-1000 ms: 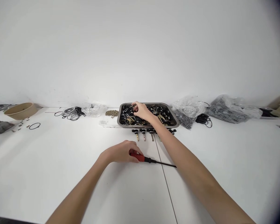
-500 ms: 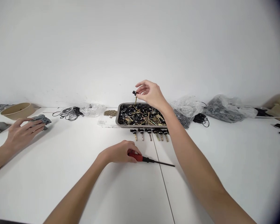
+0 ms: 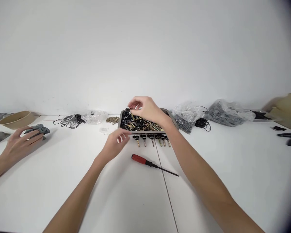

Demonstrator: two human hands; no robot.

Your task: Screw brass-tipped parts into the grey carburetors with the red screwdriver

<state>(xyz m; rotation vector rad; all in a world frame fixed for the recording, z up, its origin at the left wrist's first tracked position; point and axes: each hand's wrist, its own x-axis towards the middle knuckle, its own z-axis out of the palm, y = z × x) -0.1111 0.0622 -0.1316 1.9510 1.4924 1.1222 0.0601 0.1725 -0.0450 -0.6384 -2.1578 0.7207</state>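
Right hand (image 3: 145,108) pinches a part (image 3: 129,111) over the tray (image 3: 121,120); left hand (image 3: 116,142) hovers half-open, empty, screwdriver (image 3: 145,161) loose on the table (image 3: 208,161). Short row of pieces (image 3: 151,139) lined up; many more lie in the tray.

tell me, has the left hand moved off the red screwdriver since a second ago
Yes. The left hand has let go of the red screwdriver and gone forward, toward the metal tray's near left corner.
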